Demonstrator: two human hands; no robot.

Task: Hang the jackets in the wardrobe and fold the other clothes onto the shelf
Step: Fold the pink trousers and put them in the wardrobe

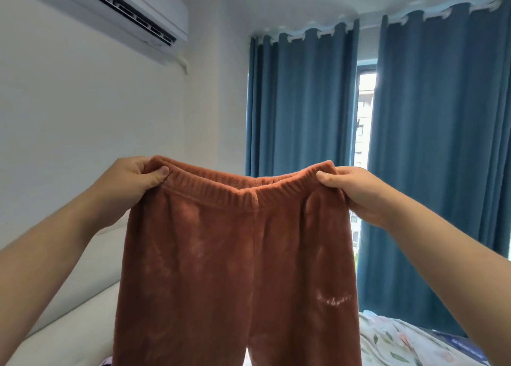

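Both hands are holding the rust-brown fleece trousers point(237, 269) up in the air above the bed point(401, 340), left hand point(132, 183) and right hand point(356, 191) each pinching a waistband corner, and they're looking soft, floppy, light, best gripped at that ribbed elastic.

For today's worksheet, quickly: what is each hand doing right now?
Left hand: grips the brown fleece trousers at the waistband.
Right hand: pinches the waistband's other end.

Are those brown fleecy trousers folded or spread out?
Spread out. The left hand and right hand pinch opposite ends of the waistband, holding the trousers up, with both legs hanging down.
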